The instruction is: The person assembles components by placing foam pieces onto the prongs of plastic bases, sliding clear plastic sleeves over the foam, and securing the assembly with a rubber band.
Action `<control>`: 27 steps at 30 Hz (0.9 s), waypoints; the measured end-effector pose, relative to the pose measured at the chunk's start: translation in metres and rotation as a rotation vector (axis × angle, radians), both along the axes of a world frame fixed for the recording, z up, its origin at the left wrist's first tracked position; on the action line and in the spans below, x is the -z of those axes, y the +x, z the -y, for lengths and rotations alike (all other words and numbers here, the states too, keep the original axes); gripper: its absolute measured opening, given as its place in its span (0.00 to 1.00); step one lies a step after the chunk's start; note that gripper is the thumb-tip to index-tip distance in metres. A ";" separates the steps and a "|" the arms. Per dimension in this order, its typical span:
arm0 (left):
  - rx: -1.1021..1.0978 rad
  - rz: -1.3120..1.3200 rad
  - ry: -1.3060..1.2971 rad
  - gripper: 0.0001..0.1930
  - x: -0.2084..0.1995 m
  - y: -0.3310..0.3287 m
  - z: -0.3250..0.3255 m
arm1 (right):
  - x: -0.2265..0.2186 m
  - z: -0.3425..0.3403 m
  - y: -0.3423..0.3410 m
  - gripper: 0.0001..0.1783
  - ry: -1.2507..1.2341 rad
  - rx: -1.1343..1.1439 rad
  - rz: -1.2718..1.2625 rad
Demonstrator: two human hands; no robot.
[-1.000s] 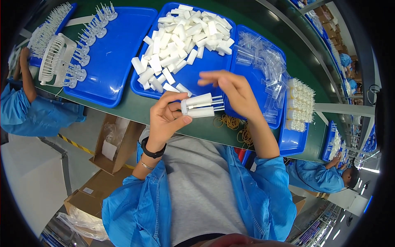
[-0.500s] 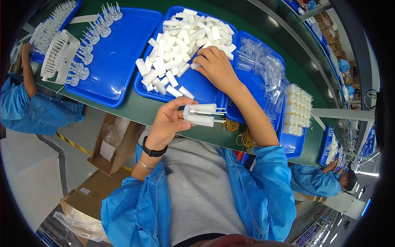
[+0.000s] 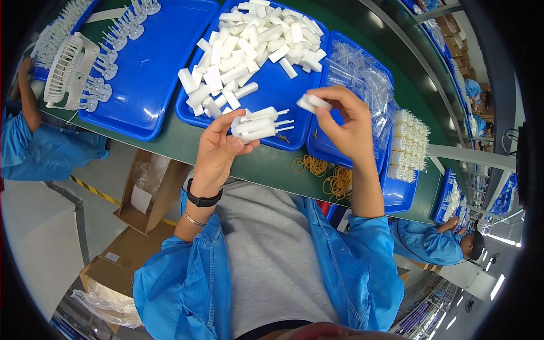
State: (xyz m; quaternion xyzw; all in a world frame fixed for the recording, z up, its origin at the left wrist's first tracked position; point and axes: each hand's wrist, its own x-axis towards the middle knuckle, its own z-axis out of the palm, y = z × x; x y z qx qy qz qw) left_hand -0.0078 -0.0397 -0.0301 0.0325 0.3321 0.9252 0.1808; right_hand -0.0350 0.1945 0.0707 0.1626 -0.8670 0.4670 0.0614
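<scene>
My left hand is closed around the base of a pronged holder, whose thin white prongs point right. White foam sleeves sit on some of its prongs. To the right, my right hand pinches white foam pieces between thumb and fingers, raised a little apart from the holder. Beyond both hands lies a blue tray heaped with white foam pieces. My right hand is also close to a second blue tray of clear plastic tubes.
Yellow rubber bands lie by the table's near edge. A left tray holds pronged holders beside a white rack. Assembled pieces stand at the right. Co-workers in blue sit at both sides; a cardboard box stands below left.
My right hand has left the foam pile and come back toward me with foam pieces in its fingers. My left hand has turned the holder so its prongs tilt slightly upward.
</scene>
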 end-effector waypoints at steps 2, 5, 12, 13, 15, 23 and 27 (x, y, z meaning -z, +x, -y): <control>-0.023 0.006 -0.007 0.26 0.001 0.000 -0.001 | -0.004 0.000 0.007 0.17 -0.101 -0.026 -0.053; -0.013 0.001 -0.015 0.25 0.004 0.001 -0.002 | -0.020 0.006 0.014 0.17 0.058 -0.078 -0.044; -0.029 0.004 0.028 0.23 0.003 0.002 -0.005 | -0.025 0.013 0.022 0.16 0.088 -0.073 -0.092; -0.026 -0.006 0.016 0.22 0.003 0.002 -0.005 | -0.026 0.014 0.022 0.16 0.088 -0.073 -0.091; -0.027 -0.018 0.001 0.22 0.002 0.002 -0.006 | -0.027 0.015 0.024 0.14 0.073 -0.086 -0.097; -0.005 -0.031 -0.004 0.20 -0.003 0.003 -0.007 | -0.027 0.020 0.024 0.12 0.070 -0.164 0.042; -0.015 0.007 -0.094 0.18 -0.009 0.006 -0.010 | -0.015 0.030 0.024 0.12 0.078 -0.142 0.043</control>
